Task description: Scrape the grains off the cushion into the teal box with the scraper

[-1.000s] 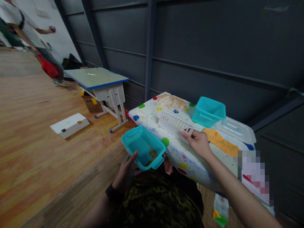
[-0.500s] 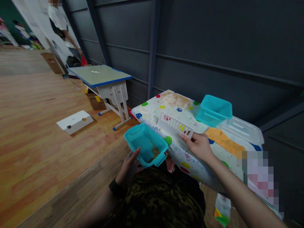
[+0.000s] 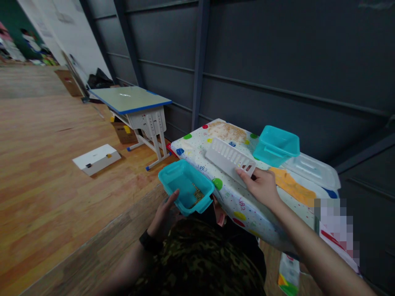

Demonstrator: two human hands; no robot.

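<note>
My left hand [image 3: 163,213] grips a teal plastic tub [image 3: 184,187] from below, holding it against the near edge of the table [image 3: 197,154] with the dotted cloth. A few greenish-brown beans lie in the tub's right corner. My right hand [image 3: 260,186] is closed on the near end of a white slotted plastic piece [image 3: 228,159] that rests on the cloth and lies across the table. A patch of pale brown grains [image 3: 226,130] is spread at the table's far end.
A second teal tub [image 3: 275,144] stands at the back, beside a clear lid [image 3: 311,169] and an orange patch. A school desk [image 3: 131,100], a white box [image 3: 97,158] and a cardboard box stand on the wooden floor to the left. A packet [image 3: 287,275] hangs below the table.
The white slotted piece has slid slightly along the cloth under my right hand. The tub has shifted a little to the left. A person who stood at the back left is no longer in view.
</note>
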